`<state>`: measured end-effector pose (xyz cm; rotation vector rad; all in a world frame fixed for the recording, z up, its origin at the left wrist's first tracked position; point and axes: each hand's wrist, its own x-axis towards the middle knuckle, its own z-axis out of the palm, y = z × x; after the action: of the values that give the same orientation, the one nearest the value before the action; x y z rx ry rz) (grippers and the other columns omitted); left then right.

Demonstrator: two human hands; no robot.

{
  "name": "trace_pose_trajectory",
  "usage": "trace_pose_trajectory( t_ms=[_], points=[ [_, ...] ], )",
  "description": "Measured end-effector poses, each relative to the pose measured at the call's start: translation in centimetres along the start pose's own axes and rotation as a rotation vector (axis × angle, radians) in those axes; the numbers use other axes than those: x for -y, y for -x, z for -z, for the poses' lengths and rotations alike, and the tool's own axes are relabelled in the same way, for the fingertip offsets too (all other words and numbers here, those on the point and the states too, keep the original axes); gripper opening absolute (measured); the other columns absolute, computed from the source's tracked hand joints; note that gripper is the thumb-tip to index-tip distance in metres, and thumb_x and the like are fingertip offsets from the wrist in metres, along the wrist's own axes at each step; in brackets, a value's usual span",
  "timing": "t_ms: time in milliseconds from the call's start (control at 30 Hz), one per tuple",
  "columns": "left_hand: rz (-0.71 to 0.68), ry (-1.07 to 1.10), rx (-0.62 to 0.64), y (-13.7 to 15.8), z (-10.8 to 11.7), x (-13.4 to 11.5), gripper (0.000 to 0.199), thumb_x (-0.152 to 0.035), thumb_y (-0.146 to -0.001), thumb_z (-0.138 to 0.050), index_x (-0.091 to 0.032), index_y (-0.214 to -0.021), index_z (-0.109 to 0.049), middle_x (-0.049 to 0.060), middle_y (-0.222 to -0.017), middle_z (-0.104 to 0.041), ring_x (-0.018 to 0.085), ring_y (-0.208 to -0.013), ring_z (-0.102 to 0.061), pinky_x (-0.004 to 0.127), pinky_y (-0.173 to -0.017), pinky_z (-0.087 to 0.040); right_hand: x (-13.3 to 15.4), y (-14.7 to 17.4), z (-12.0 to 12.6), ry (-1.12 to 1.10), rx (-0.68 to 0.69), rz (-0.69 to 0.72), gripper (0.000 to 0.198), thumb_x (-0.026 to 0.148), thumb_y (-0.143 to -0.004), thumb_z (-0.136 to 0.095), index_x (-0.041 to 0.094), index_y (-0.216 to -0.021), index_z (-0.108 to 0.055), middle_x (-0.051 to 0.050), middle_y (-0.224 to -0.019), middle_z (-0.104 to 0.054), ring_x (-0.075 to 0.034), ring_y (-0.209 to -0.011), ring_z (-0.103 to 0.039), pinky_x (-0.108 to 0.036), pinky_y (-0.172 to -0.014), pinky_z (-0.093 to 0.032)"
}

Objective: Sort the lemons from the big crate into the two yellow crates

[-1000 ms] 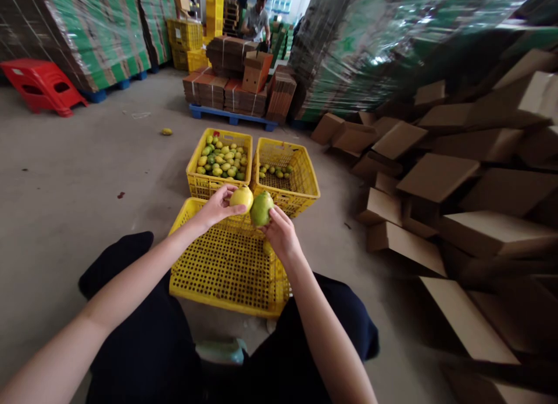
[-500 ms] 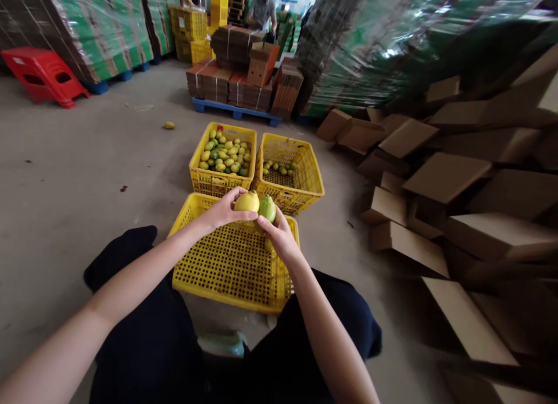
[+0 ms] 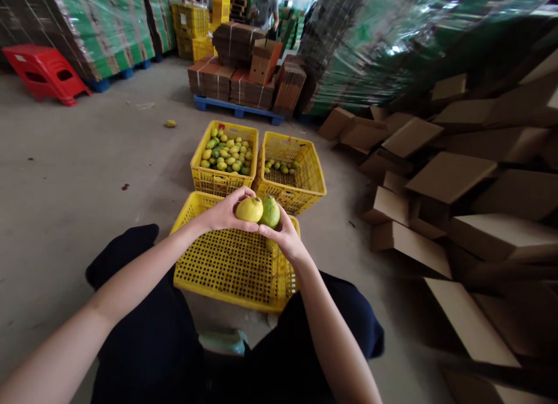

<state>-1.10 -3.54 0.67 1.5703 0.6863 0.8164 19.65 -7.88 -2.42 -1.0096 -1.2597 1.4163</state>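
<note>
My left hand [image 3: 229,210] is closed around a yellow lemon [image 3: 249,209]. Right beside it, my right hand [image 3: 285,236] grips a green lemon [image 3: 269,212], and the two fruits appear to touch. Both are held above a yellow perforated crate [image 3: 218,270] between my knees. Part of another yellowish fruit seems to show in that crate behind my right hand, mostly hidden. Beyond it, a crate at the left [image 3: 198,176] is heaped with yellow and green lemons [image 3: 226,151]. The crate at the right [image 3: 311,165] has several greenish lemons [image 3: 281,167] on its floor.
A single lemon [image 3: 170,124] lies on the floor, left of the crates. Cardboard boxes [image 3: 451,177] are piled along the right. Flattened cartons [image 3: 213,81] sit on a blue pallet [image 3: 238,110] ahead, with a person [image 3: 265,9] behind. A red stool [image 3: 46,72] stands far left.
Both hands have shifted slightly right with their lemons. The fruits are turned a little, with their stem ends at a different angle. The crates look unchanged.
</note>
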Motion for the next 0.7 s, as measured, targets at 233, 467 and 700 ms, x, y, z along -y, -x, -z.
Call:
trace_pose_trajectory(
  t_ms=[233,467,700],
  points=[
    [-0.1,-0.081,0.042,0.3,-0.1,-0.5,0.065,-0.048,-0.061,-0.096,-0.024,-0.104,-0.053,0.003,-0.104,-0.056,0.022,-0.098,-0.058,0.039,-0.088,-0.052,1.1,0.4,-0.4,-0.035,0.03,0.043,0.075,0.041,-0.055,-0.104,0.028,-0.118,-0.065,-0.004,-0.111,-0.072,-0.028,-0.108,-0.069,-0.044,-0.098,-0.061],
    [-0.189,-0.31,0.0,0.9,0.1,-1.0,0.066,-0.055,-0.061,-0.097,-0.025,-0.104,-0.057,0.004,-0.109,-0.06,0.022,-0.095,-0.056,0.04,-0.091,-0.05,1.8,0.8,0.1,0.05,0.107,0.113,0.079,0.033,-0.059,-0.102,0.028,-0.125,-0.058,-0.005,-0.12,-0.071,-0.027,-0.113,-0.069,-0.045,-0.102,-0.06],
    [-0.276,-0.5,0.029,1.6,0.3,-0.9,0.042,-0.051,-0.075,-0.09,-0.026,-0.097,-0.063,0.005,-0.1,-0.061,0.026,-0.102,-0.059,0.045,-0.103,-0.049,3.2,1.7,0.3,0.382,0.028,0.284,0.086,0.027,-0.063,-0.101,0.03,-0.135,-0.055,-0.007,-0.133,-0.064,-0.031,-0.121,-0.065,-0.053,-0.114,-0.051]
  ],
)
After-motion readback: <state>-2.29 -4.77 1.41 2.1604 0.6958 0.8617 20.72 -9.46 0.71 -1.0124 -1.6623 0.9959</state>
